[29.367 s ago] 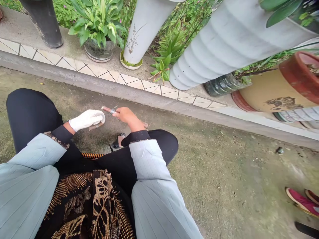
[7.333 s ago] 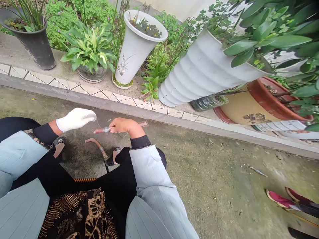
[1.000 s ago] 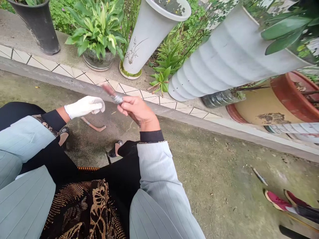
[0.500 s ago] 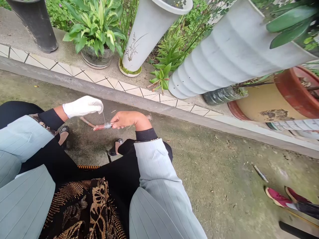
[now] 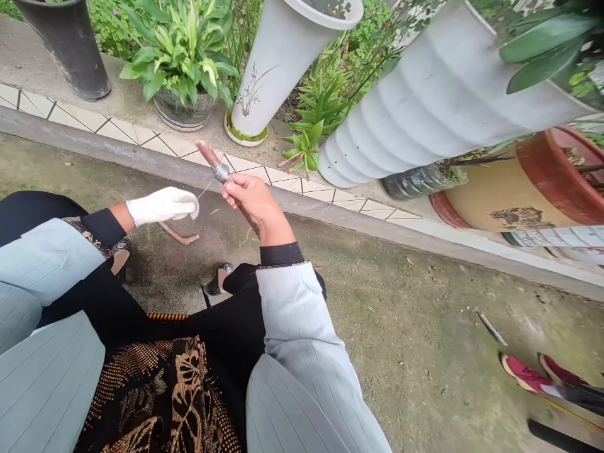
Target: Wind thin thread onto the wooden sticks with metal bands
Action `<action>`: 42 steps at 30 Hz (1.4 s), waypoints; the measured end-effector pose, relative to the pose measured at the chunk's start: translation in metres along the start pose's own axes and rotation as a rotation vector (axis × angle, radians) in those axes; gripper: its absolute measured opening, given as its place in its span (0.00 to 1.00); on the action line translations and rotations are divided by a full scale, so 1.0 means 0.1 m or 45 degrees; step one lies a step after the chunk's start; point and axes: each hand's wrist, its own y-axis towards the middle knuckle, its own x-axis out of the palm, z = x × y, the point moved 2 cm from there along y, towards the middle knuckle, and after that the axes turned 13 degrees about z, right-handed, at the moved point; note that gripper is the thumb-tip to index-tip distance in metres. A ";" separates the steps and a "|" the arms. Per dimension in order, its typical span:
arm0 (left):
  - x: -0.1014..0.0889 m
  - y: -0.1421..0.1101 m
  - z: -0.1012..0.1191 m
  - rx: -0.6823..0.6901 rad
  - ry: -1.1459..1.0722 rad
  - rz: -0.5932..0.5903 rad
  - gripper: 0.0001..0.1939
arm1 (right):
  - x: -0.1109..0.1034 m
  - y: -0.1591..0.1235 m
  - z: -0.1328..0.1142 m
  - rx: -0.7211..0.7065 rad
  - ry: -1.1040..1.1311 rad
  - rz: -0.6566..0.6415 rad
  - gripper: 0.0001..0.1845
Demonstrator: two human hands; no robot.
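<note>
My right hand point(image 5: 257, 204), bare, is closed around a short reddish-brown stick point(image 5: 206, 153) that points up and to the left. Just beyond the fingertips, a coil of thin grey wire point(image 5: 221, 172) is wound round the stick. The free wire strand point(image 5: 204, 189) runs from this coil down to my left hand point(image 5: 163, 206). That hand wears a white glove, and its fingers are pressed together on the strand. The stick's lower end is hidden by my right hand. On the ground beneath lies a bent stick point(image 5: 182, 237).
Along a tiled ledge point(image 5: 240, 165) stand a leafy potted plant point(image 5: 182, 107), a white tapered pot point(image 5: 274, 69), a large ribbed grey pot point(image 5: 401, 107) and a red-rimmed tan pot point(image 5: 509, 189). Another person's red shoes point(image 5: 526, 372) are at right, near a small stick point(image 5: 491, 328).
My right hand has turned the stick from nearly level to pointing up and left, raising its tip. My left hand has shifted slightly right and down, still holding the wire.
</note>
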 end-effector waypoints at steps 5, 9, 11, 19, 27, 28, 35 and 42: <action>0.01 -0.03 -0.03 0.083 0.143 -0.112 0.17 | 0.05 0.01 0.11 0.184 -0.818 -0.237 0.07; -0.07 0.00 -0.06 0.066 0.144 -0.019 0.16 | 0.14 -0.19 0.02 0.168 -0.505 -1.111 0.07; -0.07 0.00 -0.05 0.036 0.040 0.034 0.17 | 0.11 -0.22 -0.08 0.090 -0.142 -1.050 0.13; 0.08 -0.07 0.09 -0.092 -0.101 -0.098 0.19 | -0.14 -0.03 -0.07 0.073 0.302 0.102 0.22; 0.10 -0.10 0.21 0.089 0.106 -0.208 0.17 | -0.10 0.03 0.03 0.225 -0.120 0.114 0.06; 0.10 -0.10 0.21 0.097 0.125 -0.212 0.17 | -0.10 0.03 0.05 0.216 -0.194 0.100 0.06; 0.03 -0.10 0.11 0.205 0.439 -0.244 0.13 | 0.16 -0.03 0.13 0.148 -0.877 -0.382 0.08; -0.11 -0.04 0.09 0.137 0.276 -0.028 0.14 | 0.11 -0.20 -0.12 0.005 -0.014 -0.855 0.16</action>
